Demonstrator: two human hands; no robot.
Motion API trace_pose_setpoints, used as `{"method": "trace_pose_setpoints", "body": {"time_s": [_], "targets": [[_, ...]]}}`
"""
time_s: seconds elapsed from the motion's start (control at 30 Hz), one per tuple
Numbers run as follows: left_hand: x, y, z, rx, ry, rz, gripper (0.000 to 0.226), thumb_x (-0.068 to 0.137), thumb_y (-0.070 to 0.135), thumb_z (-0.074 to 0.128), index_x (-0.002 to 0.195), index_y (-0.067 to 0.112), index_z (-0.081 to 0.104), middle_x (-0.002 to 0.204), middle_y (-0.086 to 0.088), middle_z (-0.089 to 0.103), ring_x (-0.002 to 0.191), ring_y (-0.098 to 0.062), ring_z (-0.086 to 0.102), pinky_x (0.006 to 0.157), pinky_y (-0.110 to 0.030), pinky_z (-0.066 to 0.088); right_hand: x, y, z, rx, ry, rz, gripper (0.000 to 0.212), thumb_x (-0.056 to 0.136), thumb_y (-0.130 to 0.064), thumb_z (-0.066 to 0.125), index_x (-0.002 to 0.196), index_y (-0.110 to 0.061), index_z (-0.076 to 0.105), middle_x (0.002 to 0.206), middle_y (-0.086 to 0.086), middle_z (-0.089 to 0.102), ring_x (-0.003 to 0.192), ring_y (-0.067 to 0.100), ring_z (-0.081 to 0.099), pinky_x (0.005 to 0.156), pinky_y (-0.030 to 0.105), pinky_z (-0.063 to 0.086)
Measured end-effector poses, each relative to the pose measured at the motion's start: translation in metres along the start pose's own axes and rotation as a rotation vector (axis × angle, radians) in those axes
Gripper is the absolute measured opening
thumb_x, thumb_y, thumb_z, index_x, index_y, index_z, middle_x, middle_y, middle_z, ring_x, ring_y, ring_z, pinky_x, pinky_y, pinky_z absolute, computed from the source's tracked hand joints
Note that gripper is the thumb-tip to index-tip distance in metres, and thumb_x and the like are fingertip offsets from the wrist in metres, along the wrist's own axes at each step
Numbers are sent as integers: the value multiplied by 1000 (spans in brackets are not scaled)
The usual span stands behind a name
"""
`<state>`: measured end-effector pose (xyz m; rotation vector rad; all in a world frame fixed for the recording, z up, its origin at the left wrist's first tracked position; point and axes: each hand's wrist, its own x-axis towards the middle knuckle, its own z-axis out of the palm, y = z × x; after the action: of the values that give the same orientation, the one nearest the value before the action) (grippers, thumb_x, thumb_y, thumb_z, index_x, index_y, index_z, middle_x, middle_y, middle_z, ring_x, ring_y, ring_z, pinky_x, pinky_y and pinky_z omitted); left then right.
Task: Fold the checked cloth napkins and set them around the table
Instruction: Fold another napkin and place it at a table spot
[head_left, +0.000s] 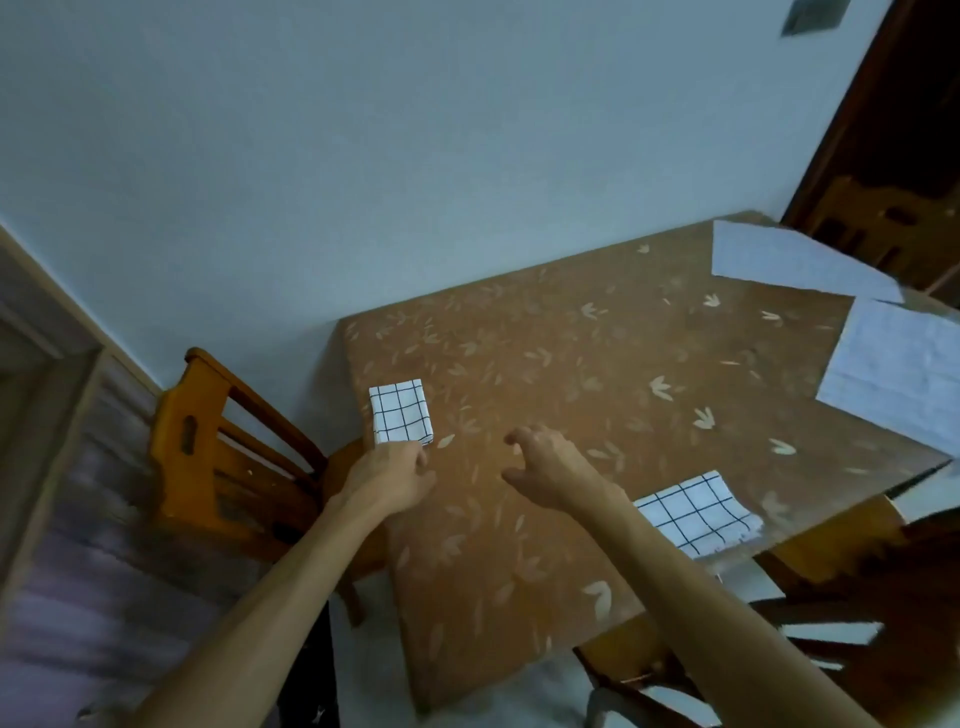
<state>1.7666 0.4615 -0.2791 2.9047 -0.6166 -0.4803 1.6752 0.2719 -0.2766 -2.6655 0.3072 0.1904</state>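
1. Four white cloths with a dark grid lie on the brown, leaf-patterned surface (571, 374), which is pushed up against a pale wall (415, 156).
2. At the surface's left edge lies a small folded napkin (400, 413), a neat, flat rectangle with its long side running along that edge.
3. At the surface's near right edge lies a second folded napkin (696, 514), which is broader, with one corner reaching the rim.
4. At the surface's far right corner lie two larger pale cloths (795, 260), spread flat side by side. Their check is blurred and faint, and the nearer one hangs past the surface's right edge.
5. The left hand (389, 478) is over the surface's left edge, right at the near end of the small folded napkin. Its fingers (422, 457) curl down toward that end, but the back of the hand hides their tips. I cannot tell whether they pinch the cloth or only meet it.
6. The right hand (550, 467) hovers over the middle of the surface, between the two folded napkins and touching neither. Its fingers (517, 436) are loosely curled and spread, and they hold nothing.
7. A wooden chair (218, 441) stands just beside the surface's left edge, with its back toward the wall. A second chair (831, 597) is tucked in at the surface's near right edge.
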Motion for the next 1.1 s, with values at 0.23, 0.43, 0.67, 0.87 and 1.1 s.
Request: {"method": "trace_pose_setpoints", "body": {"time_s": [0.23,0.43,0.67,0.87,1.1], "targets": [[-75,44,-26,41,-46,145,35,89,50,56,118,32,64,127,5,64,111,-18,60,92,-35,51,-93,-9,-40,24,62,-4,47,92,-35,59,135,-15,53,131,8,59,119,26,55,93,37,48],[-132,72,-5,-42,5,288,32,94,38,57,122,23,63,123,2,64,121,-18,55,89,-28,45,-187,-8,-57,82,146,61,45,92,-35,61,132,-15,55,123,3,63,112,22,59,95,38,48],[-197,128,14,-115,1,329,32,92,42,63,120,26,65,121,3,66,110,-17,61,88,-28,47,-283,30,-81,113,236,156,46,93,-34,61,135,-17,53,131,5,59,110,21,60,90,33,51],[-241,204,13,-56,148,362,26,92,44,61,114,31,65,115,7,68,109,-15,61,81,-28,46,-346,90,-105,128,362,152,49,92,-35,59,137,-17,50,132,3,57,118,18,54,98,36,48],[-281,329,41,-102,219,354,27,93,35,60,118,25,65,119,4,66,108,-17,59,79,-28,41,-417,195,-145,226,462,151,48,91,-31,61,136,-21,50,129,-3,56,115,14,53,95,29,47]]}}
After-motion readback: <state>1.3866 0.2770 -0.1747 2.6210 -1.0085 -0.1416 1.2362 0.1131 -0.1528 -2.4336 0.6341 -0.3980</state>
